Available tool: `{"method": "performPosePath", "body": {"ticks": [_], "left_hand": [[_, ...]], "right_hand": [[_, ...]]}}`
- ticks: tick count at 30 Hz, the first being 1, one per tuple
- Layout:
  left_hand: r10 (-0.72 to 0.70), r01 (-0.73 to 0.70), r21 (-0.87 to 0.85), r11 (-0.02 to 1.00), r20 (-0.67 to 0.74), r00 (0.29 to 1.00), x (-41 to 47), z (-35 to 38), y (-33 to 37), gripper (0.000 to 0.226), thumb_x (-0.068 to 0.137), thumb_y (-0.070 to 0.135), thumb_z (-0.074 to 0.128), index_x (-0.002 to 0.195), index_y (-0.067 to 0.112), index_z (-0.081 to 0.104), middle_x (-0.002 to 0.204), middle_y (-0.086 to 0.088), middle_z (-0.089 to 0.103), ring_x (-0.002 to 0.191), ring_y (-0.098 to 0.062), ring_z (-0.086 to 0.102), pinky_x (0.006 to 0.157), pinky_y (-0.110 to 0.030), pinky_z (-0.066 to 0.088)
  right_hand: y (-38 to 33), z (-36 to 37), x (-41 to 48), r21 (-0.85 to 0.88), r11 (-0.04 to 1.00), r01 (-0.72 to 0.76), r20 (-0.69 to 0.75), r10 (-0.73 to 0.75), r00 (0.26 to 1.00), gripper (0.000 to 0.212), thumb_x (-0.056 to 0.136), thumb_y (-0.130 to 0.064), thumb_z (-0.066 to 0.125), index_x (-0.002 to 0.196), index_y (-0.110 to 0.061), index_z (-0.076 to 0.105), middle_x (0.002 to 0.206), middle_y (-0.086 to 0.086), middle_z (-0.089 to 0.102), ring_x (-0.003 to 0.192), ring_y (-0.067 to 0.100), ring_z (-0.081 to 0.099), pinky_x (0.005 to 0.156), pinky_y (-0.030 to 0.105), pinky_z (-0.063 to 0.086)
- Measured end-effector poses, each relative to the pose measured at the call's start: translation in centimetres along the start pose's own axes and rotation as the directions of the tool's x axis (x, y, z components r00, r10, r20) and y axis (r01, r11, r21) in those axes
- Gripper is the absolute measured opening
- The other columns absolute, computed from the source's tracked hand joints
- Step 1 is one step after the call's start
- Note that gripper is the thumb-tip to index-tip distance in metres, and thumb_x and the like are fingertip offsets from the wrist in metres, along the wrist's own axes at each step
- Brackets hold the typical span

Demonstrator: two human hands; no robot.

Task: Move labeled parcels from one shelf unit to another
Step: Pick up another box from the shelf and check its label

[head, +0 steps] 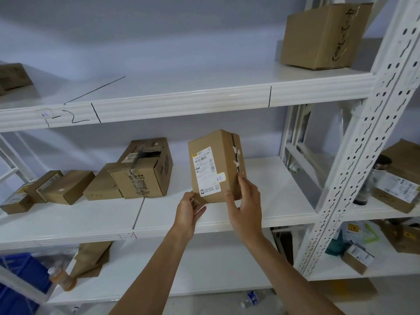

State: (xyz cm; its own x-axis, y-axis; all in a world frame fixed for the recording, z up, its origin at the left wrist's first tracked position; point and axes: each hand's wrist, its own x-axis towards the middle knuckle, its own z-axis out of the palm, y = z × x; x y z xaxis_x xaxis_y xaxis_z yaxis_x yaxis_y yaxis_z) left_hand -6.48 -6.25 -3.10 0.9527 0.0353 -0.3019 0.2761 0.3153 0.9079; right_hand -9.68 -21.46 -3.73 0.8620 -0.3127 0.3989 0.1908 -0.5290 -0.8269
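Observation:
A brown cardboard parcel [223, 153] with a white shipping label on its front is held upright above the front of the middle shelf [261, 214]. My left hand [187, 212] pinches its lower left corner. My right hand [245, 205] grips its lower right edge, fingers along the side. Several other labeled parcels [136, 176] lie on the left part of the same shelf. To the right, a second shelf unit [386, 209] holds more parcels.
A white perforated upright post [368, 133] separates the two units. On the upper shelf stands a large open box [318, 39] at the right. The bottom shelf holds a brown paper bag [91, 258], a bottle and a blue crate [20, 269].

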Motion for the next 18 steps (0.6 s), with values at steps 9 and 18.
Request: {"method": "performPosePath", "body": {"ticks": [9,18], "left_hand": [[0.125,-0.112,0.187,0.976,-0.061,0.990,-0.4,0.2,1.4,0.032,0.105,0.039,0.051,0.125,0.023,0.069,0.120,-0.002,0.075,0.116,-0.019,0.067,0.109,-0.038,0.050],[0.216,-0.202,0.299,0.933,-0.016,0.976,-1.2,0.2,0.9,0.031,0.103,0.038,0.056,0.122,0.020,0.073,0.108,0.006,0.075,0.107,-0.015,0.068,0.095,-0.029,0.048]], "right_hand": [[0.3,-1.7,2.1,0.270,0.916,-0.296,0.137,0.268,0.954,0.044,0.100,-0.048,0.047,0.143,-0.038,0.053,0.132,-0.014,0.064,0.113,0.005,0.060,0.098,0.032,0.048],[0.3,-2.6,2.2,0.281,0.854,-0.439,0.207,0.393,0.896,0.052,0.089,-0.050,0.044,0.136,-0.032,0.058,0.119,-0.011,0.068,0.112,0.015,0.060,0.090,0.035,0.047]]}}
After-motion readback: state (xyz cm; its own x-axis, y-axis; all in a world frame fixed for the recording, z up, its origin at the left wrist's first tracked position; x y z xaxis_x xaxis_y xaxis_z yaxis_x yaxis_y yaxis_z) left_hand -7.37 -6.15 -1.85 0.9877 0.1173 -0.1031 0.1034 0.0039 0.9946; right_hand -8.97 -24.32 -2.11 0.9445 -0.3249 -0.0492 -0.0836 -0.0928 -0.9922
